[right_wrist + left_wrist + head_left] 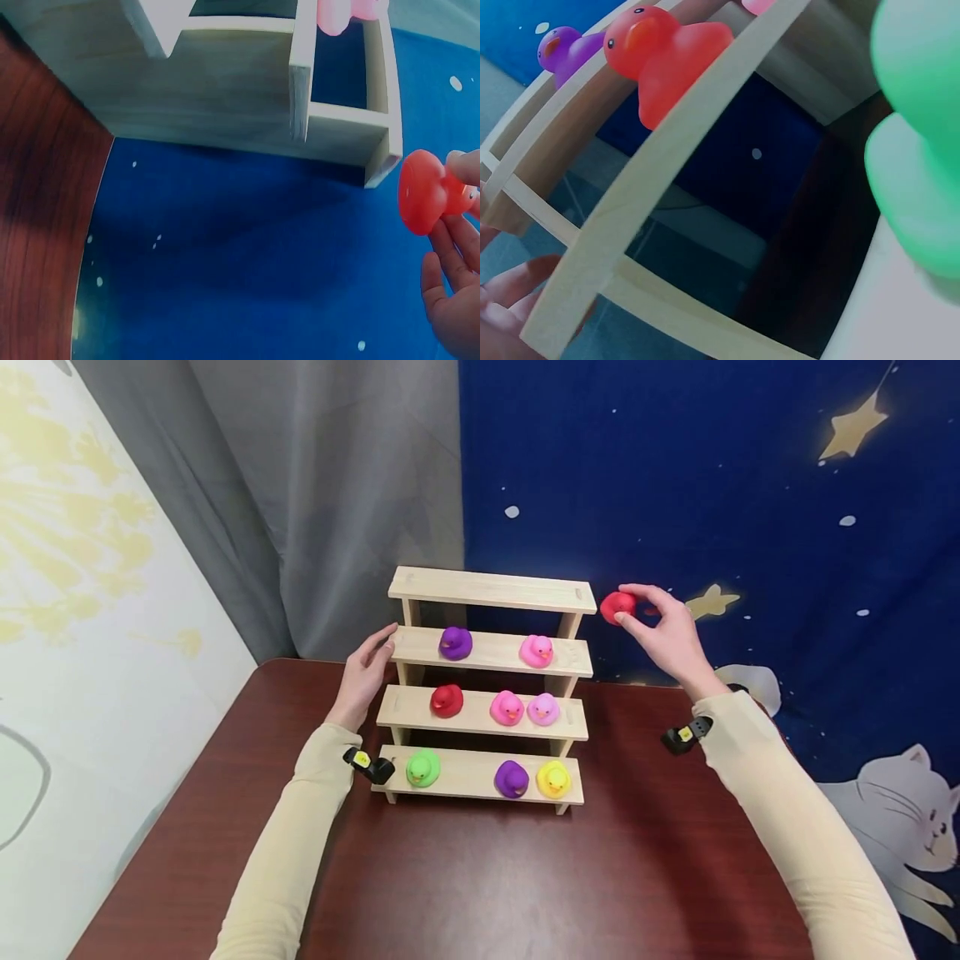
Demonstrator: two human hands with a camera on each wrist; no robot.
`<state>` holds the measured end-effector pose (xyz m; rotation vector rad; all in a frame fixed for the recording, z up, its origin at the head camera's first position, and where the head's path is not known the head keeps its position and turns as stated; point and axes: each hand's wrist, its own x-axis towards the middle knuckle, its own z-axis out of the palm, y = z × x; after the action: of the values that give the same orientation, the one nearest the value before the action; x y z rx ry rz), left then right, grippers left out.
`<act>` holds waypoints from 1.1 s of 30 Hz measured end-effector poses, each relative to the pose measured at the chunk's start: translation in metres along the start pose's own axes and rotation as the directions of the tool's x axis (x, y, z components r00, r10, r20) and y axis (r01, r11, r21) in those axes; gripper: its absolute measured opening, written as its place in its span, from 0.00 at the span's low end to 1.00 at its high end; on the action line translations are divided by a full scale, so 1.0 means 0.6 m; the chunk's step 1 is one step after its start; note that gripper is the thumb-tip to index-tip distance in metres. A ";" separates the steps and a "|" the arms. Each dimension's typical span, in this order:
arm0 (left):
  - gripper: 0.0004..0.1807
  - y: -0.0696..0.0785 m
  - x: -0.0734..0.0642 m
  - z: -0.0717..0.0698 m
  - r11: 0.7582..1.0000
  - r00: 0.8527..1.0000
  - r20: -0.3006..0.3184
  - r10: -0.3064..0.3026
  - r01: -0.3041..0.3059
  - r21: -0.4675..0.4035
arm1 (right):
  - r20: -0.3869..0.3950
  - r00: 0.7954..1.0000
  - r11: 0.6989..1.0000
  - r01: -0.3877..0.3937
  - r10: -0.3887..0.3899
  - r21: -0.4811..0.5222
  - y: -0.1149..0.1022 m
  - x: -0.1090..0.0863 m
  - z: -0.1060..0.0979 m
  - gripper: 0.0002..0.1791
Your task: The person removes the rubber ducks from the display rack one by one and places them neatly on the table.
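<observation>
At two o'clock from the rack (476,708): right hand (666,635), thumb and fingers pinching a smooth, rounded red duck (613,607).
Nine o'clock: left hand (363,672), bent fingers at the second step's end; whether gripping, cannot tell.
Rack: pale grained wood, four steps, eight ducks (507,708).
Wrist devices (381,770): black, yellow labels (362,759) unreadable.

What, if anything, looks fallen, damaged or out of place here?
Nothing stands out: eight rubber ducks sit upright on the stepped wooden shelf, without visible damage. One red rubber duck is off it, pinched by the right hand.
</observation>
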<state>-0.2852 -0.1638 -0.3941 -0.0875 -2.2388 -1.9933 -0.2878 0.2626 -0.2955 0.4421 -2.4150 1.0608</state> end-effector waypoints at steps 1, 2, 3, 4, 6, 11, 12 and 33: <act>0.24 -0.001 -0.001 0.000 1.000 1.000 0.005 -0.002 0.002 -0.009 | -0.008 1.000 1.000 0.000 0.000 0.000 0.003 -0.003 -0.004 0.21; 0.24 -0.001 -0.002 0.000 1.000 1.000 0.010 -0.004 0.004 -0.022 | -0.017 1.000 1.000 0.001 -0.001 0.000 0.006 -0.007 -0.007 0.21; 0.24 -0.001 -0.003 -0.001 0.999 1.000 0.017 -0.005 0.005 -0.033 | -0.025 1.000 1.000 -0.002 0.002 -0.002 0.009 -0.011 -0.011 0.21; 0.24 -0.002 -0.005 -0.002 0.999 1.000 0.023 -0.004 0.005 -0.042 | -0.031 1.000 1.000 -0.005 0.005 -0.006 0.011 -0.015 -0.014 0.21; 0.24 -0.002 -0.009 -0.004 0.999 0.999 0.035 -0.001 0.002 -0.049 | -0.035 0.999 1.000 -0.019 0.018 -0.019 0.017 -0.024 -0.022 0.21; 0.24 0.000 -0.013 -0.006 0.998 0.997 0.078 -0.009 0.013 -0.053 | -0.043 0.998 0.997 -0.049 0.047 -0.053 0.039 -0.049 -0.037 0.22; 0.24 0.000 -0.012 -0.006 0.998 0.996 0.083 -0.013 0.017 -0.055 | -0.044 0.998 0.997 -0.056 0.054 -0.056 0.045 -0.055 -0.038 0.22; 0.26 -0.011 -0.011 -0.006 0.998 0.992 0.128 -0.009 0.018 -0.066 | 0.010 0.994 0.994 -0.110 0.110 0.000 0.117 -0.147 -0.017 0.22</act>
<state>-0.2796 -0.1676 -0.4014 -0.2136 -2.2522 -2.1274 -0.2431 0.3251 -0.3788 0.3174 -2.4723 1.1074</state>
